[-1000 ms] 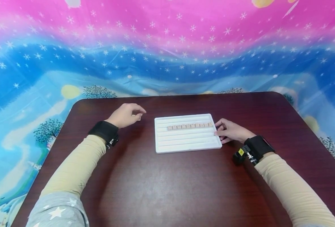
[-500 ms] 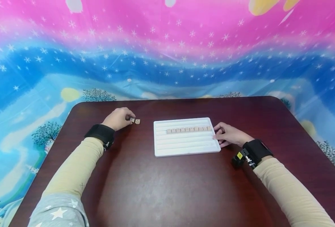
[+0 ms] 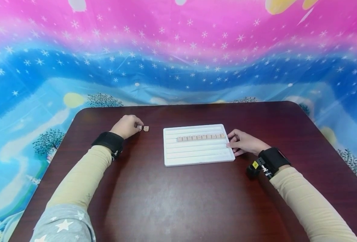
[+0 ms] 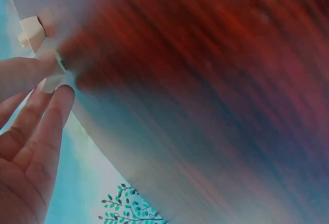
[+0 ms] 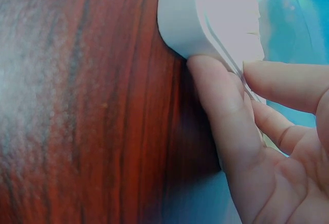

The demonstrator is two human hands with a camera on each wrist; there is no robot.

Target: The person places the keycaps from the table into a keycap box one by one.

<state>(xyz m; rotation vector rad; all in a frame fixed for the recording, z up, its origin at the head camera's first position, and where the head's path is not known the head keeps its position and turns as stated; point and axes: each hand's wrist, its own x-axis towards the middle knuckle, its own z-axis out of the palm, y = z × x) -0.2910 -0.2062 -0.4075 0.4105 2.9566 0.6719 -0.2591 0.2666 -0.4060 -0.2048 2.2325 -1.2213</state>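
In the head view my left hand (image 3: 126,126) is at the table's far left, its thumb and fingertips pinching a small beige keycap (image 3: 139,127). Fingers partly cover that keycap in the left wrist view. A second beige keycap (image 3: 146,128) lies just right of it on the table. To the right lies a white ridged tray (image 3: 196,156), with a row of beige keycaps (image 3: 199,137) along one of its upper ridges. My right hand (image 3: 247,142) grips the tray's right edge, thumb above the rim and fingers at its outer side, as the right wrist view shows.
Everything lies on a dark reddish-brown table (image 3: 178,201) with rounded far corners. Behind its far edge hangs a pink and blue snowflake-patterned cloth (image 3: 178,67). Black straps with small cameras sit on both wrists.
My left hand has shifted slightly left and down to the table, uncovering the second keycap beside the pinched one. My right hand stays on the tray's edge.
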